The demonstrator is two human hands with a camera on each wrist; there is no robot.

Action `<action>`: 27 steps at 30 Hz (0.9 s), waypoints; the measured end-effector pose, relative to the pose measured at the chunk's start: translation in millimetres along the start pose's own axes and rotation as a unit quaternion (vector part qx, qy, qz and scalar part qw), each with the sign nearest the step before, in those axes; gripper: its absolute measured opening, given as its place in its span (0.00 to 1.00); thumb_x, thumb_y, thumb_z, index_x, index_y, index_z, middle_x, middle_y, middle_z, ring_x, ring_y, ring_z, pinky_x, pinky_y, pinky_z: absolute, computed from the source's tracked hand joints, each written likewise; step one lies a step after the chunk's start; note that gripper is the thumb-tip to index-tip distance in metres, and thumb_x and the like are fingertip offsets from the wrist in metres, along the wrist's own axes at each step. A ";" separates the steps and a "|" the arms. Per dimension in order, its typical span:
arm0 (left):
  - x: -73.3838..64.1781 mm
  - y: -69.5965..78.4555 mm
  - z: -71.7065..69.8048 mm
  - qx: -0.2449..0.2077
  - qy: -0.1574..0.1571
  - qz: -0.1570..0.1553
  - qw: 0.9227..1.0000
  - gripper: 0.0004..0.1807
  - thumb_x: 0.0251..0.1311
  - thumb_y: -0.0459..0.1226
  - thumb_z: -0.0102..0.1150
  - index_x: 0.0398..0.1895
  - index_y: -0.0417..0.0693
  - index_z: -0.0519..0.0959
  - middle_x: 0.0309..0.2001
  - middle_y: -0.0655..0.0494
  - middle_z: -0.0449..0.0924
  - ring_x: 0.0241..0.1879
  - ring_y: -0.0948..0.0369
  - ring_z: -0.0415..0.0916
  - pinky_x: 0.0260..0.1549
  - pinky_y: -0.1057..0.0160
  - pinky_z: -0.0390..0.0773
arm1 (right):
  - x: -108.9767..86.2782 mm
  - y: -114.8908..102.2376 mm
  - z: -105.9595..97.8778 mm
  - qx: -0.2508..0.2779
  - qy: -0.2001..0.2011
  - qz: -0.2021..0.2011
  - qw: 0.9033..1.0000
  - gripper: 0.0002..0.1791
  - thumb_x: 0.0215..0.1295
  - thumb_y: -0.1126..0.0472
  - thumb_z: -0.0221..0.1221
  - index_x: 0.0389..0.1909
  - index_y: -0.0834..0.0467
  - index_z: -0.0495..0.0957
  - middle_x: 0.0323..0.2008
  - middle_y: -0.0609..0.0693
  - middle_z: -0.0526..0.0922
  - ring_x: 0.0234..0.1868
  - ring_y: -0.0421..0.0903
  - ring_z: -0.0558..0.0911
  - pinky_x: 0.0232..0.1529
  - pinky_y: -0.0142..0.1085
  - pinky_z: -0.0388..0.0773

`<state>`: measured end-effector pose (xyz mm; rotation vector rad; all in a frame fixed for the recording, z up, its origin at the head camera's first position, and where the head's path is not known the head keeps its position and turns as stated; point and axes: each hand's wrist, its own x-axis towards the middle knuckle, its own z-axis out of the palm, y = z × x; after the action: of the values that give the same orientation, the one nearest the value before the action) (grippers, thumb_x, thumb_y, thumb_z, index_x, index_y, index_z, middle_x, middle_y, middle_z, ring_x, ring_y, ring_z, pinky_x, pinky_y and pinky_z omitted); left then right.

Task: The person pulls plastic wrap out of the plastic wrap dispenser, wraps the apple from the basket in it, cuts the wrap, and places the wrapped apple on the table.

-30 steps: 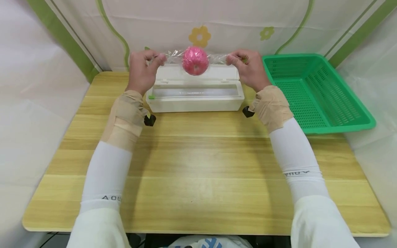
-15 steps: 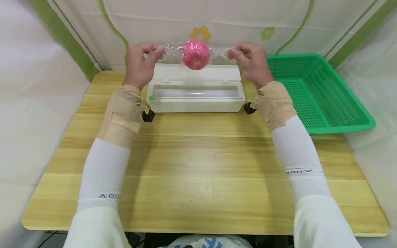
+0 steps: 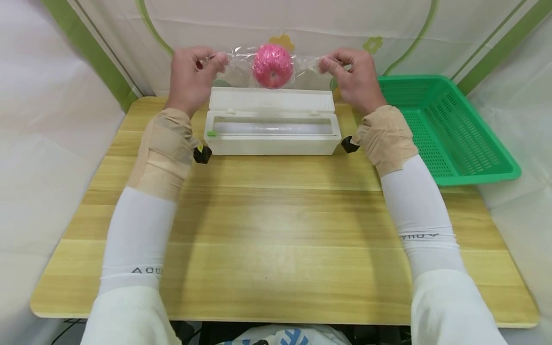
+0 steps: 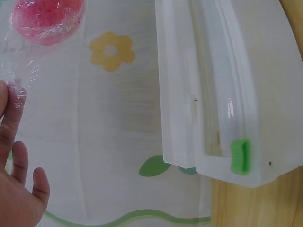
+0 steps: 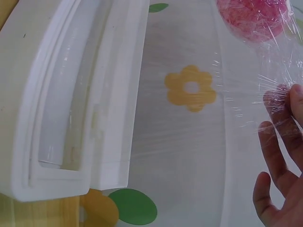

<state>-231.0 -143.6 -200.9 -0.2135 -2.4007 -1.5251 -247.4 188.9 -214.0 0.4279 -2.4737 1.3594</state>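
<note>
A round pink-red apple [image 3: 272, 66] hangs in clear cling film [image 3: 304, 64] above the back of a white cling film box. My left hand [image 3: 191, 79] pinches the left end of the film between thumb and index finger. At the right end, my right hand [image 3: 354, 79] pinches the film in the same way. The film is stretched between both hands, with the apple midway. In the right wrist view, creases in the cling film [image 5: 274, 87] run towards the fingertips. The white box [image 3: 272, 145] has its lid [image 3: 271, 99] tipped back, and a film roll [image 3: 271, 128] shows inside.
A green plastic basket [image 3: 478, 177] stands at the right of the wooden table [image 3: 276, 239]. The cling film box carries a green slider [image 4: 240, 156] at its left end. A white curtain with flower prints [image 3: 241, 19] hangs behind the table.
Both hands have moved up and away from me with the wrapped apple, and slightly apart. The apple now sits higher in the head view, mostly above the box's lid. Box and basket stay put.
</note>
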 end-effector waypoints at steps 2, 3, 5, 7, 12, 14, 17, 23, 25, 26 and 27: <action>0.7 2.4 -1.1 -0.001 0.000 0.000 1.000 0.13 0.72 0.43 0.65 0.44 0.43 0.90 0.31 0.70 0.84 0.24 0.67 0.65 0.27 0.70 0.65 | 2.0 0.4 -1.3 -0.009 0.001 -0.003 1.000 0.11 0.76 0.55 0.63 0.41 0.56 0.90 0.39 0.45 0.90 0.44 0.37 0.79 0.49 0.32 0.71; 0.9 3.7 -1.9 -0.002 -0.001 -0.003 1.000 0.13 0.72 0.43 0.65 0.44 0.43 0.90 0.31 0.70 0.84 0.24 0.67 0.66 0.27 0.71 0.65 | 2.5 -0.6 -2.1 -0.009 0.000 -0.001 1.000 0.10 0.76 0.55 0.63 0.41 0.55 0.90 0.40 0.45 0.90 0.44 0.37 0.79 0.49 0.32 0.71; 1.3 5.7 -2.9 -0.001 0.001 -0.002 1.000 0.12 0.71 0.43 0.65 0.44 0.45 0.90 0.30 0.71 0.83 0.24 0.67 0.68 0.25 0.71 0.65 | 2.1 -4.3 -3.7 -0.010 0.000 0.000 1.000 0.10 0.76 0.55 0.62 0.42 0.55 0.90 0.40 0.45 0.90 0.43 0.37 0.79 0.48 0.31 0.71; 1.8 7.9 -4.0 0.000 0.000 -0.003 1.000 0.12 0.71 0.44 0.65 0.44 0.45 0.90 0.29 0.72 0.83 0.25 0.67 0.68 0.25 0.71 0.64 | 1.0 -8.9 -5.1 -0.006 0.000 -0.001 1.000 0.11 0.76 0.56 0.62 0.42 0.56 0.90 0.39 0.44 0.89 0.43 0.37 0.78 0.48 0.31 0.71; 3.9 12.8 -5.5 0.005 -0.001 0.004 1.000 0.12 0.72 0.44 0.65 0.43 0.46 0.91 0.29 0.73 0.83 0.24 0.67 0.66 0.25 0.71 0.63 | 1.6 -15.1 -8.1 -0.001 0.005 -0.015 1.000 0.11 0.76 0.57 0.62 0.41 0.58 0.90 0.37 0.43 0.89 0.42 0.36 0.80 0.49 0.30 0.73; 4.2 15.2 -6.3 0.003 -0.002 0.003 1.000 0.11 0.72 0.43 0.65 0.41 0.47 0.91 0.29 0.72 0.83 0.25 0.67 0.65 0.25 0.71 0.63 | 2.5 -16.4 -9.4 -0.001 0.007 -0.019 1.000 0.10 0.76 0.57 0.62 0.41 0.58 0.90 0.36 0.42 0.89 0.42 0.35 0.80 0.48 0.30 0.73; 2.9 19.5 -7.7 -0.003 -0.002 -0.003 1.000 0.11 0.72 0.43 0.65 0.41 0.48 0.91 0.30 0.71 0.83 0.25 0.67 0.64 0.25 0.71 0.62 | 3.6 -18.0 -11.0 0.002 0.007 -0.022 1.000 0.11 0.76 0.58 0.62 0.41 0.59 0.90 0.36 0.41 0.89 0.41 0.35 0.81 0.48 0.30 0.74; -7.4 28.8 -11.0 -0.008 -0.009 0.016 1.000 0.09 0.73 0.41 0.64 0.36 0.50 0.91 0.29 0.72 0.82 0.28 0.66 0.64 0.29 0.71 0.62 | 1.8 -20.3 -17.7 0.009 -0.001 -0.021 1.000 0.12 0.76 0.56 0.62 0.42 0.58 0.91 0.34 0.38 0.87 0.41 0.38 0.81 0.44 0.31 0.73; -13.3 30.3 -13.1 -0.008 -0.019 0.030 0.999 0.09 0.73 0.40 0.65 0.34 0.52 0.90 0.29 0.72 0.83 0.30 0.66 0.66 0.31 0.70 0.63 | -1.9 -20.2 -22.1 -0.001 -0.006 -0.032 0.999 0.12 0.77 0.54 0.62 0.41 0.57 0.91 0.35 0.40 0.88 0.40 0.39 0.81 0.41 0.32 0.73; -16.6 30.2 -14.5 -0.004 -0.027 0.035 0.999 0.09 0.73 0.40 0.65 0.33 0.52 0.90 0.29 0.72 0.83 0.32 0.66 0.67 0.31 0.69 0.63 | -4.8 -19.8 -24.4 -0.008 -0.009 -0.038 0.999 0.13 0.77 0.54 0.61 0.41 0.57 0.91 0.36 0.41 0.88 0.40 0.40 0.82 0.38 0.33 0.73; -20.3 29.5 -16.6 0.002 -0.036 0.039 0.999 0.09 0.73 0.41 0.65 0.34 0.52 0.90 0.30 0.72 0.84 0.33 0.66 0.68 0.31 0.69 0.63 | -8.4 -19.8 -26.8 -0.017 -0.015 -0.045 0.999 0.13 0.77 0.53 0.61 0.41 0.56 0.91 0.37 0.42 0.89 0.39 0.39 0.82 0.37 0.33 0.73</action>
<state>-200.9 -145.3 -175.3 -0.3639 -2.4201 -1.5024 -229.2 202.5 -188.3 0.5470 -2.4657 1.2829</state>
